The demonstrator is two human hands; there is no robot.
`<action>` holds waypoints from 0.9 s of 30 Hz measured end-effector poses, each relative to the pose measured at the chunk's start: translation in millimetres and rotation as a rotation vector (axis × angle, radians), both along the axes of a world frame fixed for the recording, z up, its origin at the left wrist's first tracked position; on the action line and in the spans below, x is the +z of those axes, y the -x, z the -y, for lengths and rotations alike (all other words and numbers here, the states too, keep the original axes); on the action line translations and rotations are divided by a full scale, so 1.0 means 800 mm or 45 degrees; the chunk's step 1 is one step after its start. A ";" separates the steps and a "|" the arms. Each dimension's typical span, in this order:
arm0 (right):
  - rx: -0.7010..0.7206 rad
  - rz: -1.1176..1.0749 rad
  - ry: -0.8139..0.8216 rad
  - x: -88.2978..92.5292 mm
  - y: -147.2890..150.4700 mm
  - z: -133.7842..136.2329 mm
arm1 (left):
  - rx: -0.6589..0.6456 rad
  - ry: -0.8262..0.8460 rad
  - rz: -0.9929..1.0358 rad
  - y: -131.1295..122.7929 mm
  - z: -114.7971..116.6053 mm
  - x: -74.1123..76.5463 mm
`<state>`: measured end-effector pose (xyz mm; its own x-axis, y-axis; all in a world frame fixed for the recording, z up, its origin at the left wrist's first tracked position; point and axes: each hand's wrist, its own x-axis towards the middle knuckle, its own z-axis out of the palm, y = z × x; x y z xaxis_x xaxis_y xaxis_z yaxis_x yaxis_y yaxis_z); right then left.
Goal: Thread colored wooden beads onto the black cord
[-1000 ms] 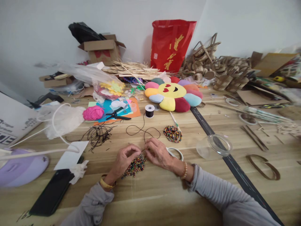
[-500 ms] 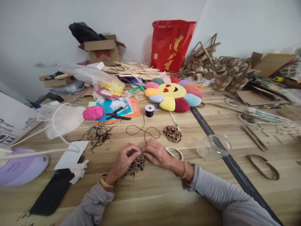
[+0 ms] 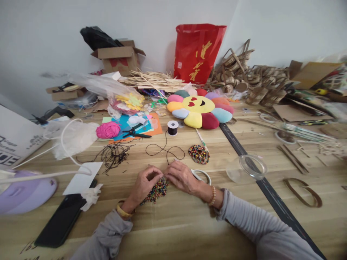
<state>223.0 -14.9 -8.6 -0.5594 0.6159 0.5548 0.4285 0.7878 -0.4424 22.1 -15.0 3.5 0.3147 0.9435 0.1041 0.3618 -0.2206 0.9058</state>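
My left hand [image 3: 146,183] is closed in a pinch over a pile of multicoloured beads [image 3: 156,191]. Whatever lies between its fingertips is too small to make out. Against those fingertips, my right hand [image 3: 181,176] pinches the black cord [image 3: 166,148], which runs back in loops to a spool [image 3: 172,128]. The cord's end is hidden by the fingers. Just beyond the right hand lies a coiled string of small beads [image 3: 199,154]. White-handled scissors [image 3: 202,176] lie partly under the right hand.
At left are a phone [image 3: 61,220], a tangle of black cord pieces [image 3: 115,157], pliers [image 3: 135,133] and pink yarn [image 3: 107,129]. A flower cushion [image 3: 199,106] is behind. A clear round container [image 3: 252,168] and a black strip [image 3: 273,196] are at right.
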 end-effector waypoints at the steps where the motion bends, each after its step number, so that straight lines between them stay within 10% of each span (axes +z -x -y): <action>1: -0.023 -0.005 0.010 0.000 0.000 0.000 | -0.006 -0.026 -0.003 0.000 0.000 -0.002; 13: -0.118 -0.076 0.015 -0.007 0.002 -0.001 | -0.072 -0.540 -0.418 -0.004 -0.001 -0.018; 27: -0.114 -0.055 0.018 -0.004 0.001 0.000 | -0.082 -0.527 -0.407 -0.003 -0.001 -0.020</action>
<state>222.4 -14.7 -11.9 -0.4775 0.6702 0.5682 0.4770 0.7408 -0.4730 24.4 -14.1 -12.8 0.4480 0.8215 0.3529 0.5798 -0.5673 0.5848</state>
